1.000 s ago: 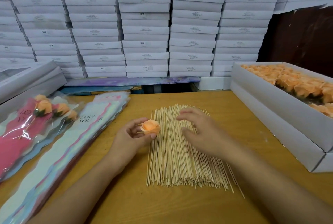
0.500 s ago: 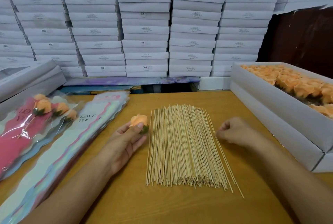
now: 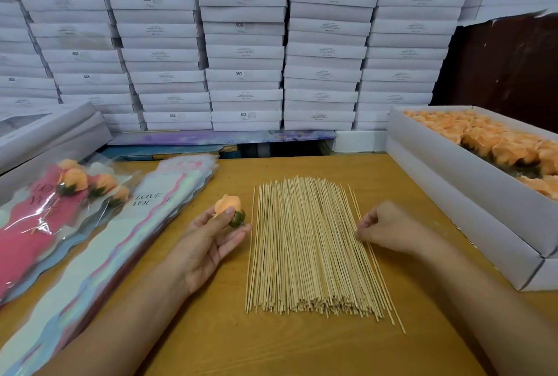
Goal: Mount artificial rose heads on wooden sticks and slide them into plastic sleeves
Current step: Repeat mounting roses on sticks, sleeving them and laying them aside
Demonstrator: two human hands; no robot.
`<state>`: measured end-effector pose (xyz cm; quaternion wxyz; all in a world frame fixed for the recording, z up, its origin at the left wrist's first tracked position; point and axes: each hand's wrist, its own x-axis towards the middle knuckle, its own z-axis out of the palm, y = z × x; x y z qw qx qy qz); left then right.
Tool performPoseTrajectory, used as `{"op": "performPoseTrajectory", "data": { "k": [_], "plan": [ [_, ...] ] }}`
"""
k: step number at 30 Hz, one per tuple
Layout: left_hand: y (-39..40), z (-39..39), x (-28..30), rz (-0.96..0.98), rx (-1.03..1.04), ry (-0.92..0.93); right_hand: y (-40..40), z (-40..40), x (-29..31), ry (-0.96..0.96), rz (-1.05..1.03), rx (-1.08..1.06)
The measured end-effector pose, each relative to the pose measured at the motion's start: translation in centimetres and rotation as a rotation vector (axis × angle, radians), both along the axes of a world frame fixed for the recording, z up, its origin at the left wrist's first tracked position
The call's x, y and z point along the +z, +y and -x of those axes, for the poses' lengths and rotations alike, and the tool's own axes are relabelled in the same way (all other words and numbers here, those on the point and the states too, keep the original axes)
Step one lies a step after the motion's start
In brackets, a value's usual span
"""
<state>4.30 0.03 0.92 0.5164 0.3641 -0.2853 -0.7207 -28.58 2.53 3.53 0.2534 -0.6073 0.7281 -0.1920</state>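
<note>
My left hand holds an orange rose head between thumb and fingers, its green base pointing right, just left of the stick pile. A flat pile of thin wooden sticks lies in the middle of the table. My right hand sits at the pile's right edge, fingers curled, fingertips pinching one of the outermost sticks. A stack of printed plastic sleeves lies to the left of my left arm.
Finished roses in sleeves are heaped at the far left. A long white box full of orange rose heads stands on the right. Stacked white cartons form a wall behind the table.
My right hand left the middle of the pile and went to its right edge, curling its fingers there. My left hand drew the rose head leftward and turned it.
</note>
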Motion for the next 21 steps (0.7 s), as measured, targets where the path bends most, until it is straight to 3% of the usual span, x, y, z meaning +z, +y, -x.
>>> {"op": "performPoseTrajectory", "data": {
  "k": [21],
  "plan": [
    [0.1,0.3,-0.1,0.035,-0.008,-0.031,-0.1,-1.6,0.6,0.276,-0.087,-0.089]
  ]
}}
